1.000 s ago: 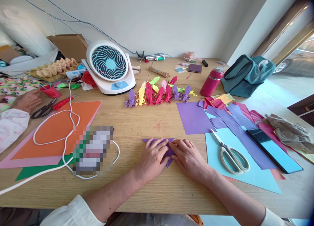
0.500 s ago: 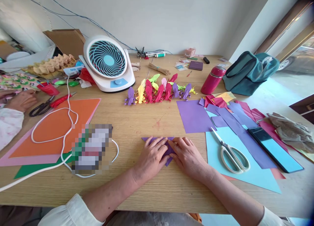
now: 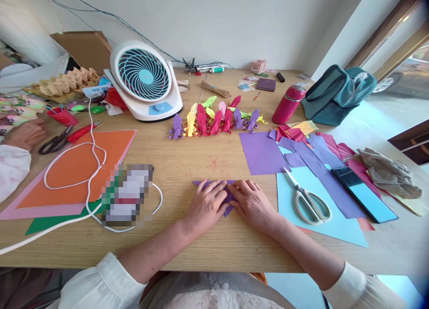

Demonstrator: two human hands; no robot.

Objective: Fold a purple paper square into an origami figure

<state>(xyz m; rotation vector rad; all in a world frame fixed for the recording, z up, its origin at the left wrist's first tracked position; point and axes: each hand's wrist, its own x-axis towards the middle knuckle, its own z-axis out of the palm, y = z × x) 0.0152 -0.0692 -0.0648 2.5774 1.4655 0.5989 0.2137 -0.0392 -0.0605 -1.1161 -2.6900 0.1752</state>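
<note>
We find the folded purple paper (image 3: 230,195) on the wooden table (image 3: 167,157), under our left hand (image 3: 205,203) and our right hand (image 3: 256,204), a corner pointing toward us. The left lies spread over it, fingers extended rather than curled, while the right rests on its right side (whether its thumb and fingers pinch an edge there, we cannot tell). To the right, pale-handled scissors (image 3: 302,191) lie on a light blue sheet (image 3: 345,231), and colourful paper figures (image 3: 216,122) sit beyond our hands.

No legible lettering, numbers or signs. Pixelated screen (image 3: 129,195): unreadable. Fan (image 3: 146,77): any marking too small.
</note>
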